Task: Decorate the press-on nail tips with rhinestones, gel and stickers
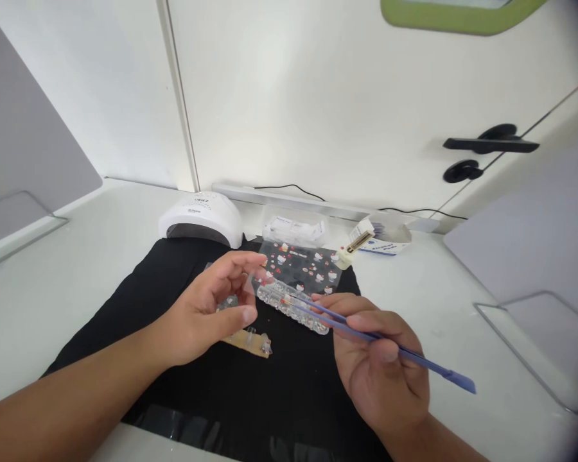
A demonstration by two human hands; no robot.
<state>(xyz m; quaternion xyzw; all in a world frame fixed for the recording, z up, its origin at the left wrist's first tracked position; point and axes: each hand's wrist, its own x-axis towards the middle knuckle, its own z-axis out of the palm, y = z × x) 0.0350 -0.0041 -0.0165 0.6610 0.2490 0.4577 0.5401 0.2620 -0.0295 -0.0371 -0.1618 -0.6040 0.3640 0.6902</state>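
Observation:
My left hand (212,301) is curled above the black cloth, with a small see-through piece of film (251,285) at its bent fingers. How the fingers grip it is partly hidden. In my right hand (380,353) is a pair of blue tweezers (409,354), its tips pointing left towards that film, with a tiny red and yellowish bit (285,301) near them. Behind the tips lies a clear compartment box (313,319) of small shiny pieces. Under my left hand sits a tan strip (250,343) bearing clear nail-like pieces (266,345).
A clear sheet (298,263) with cartoon stickers lies on the black cloth (183,398). Behind are a white nail lamp (202,218), a clear tray (293,228) and a box of alcohol pads (385,246). A small bottle (345,258) stands right of the sheet.

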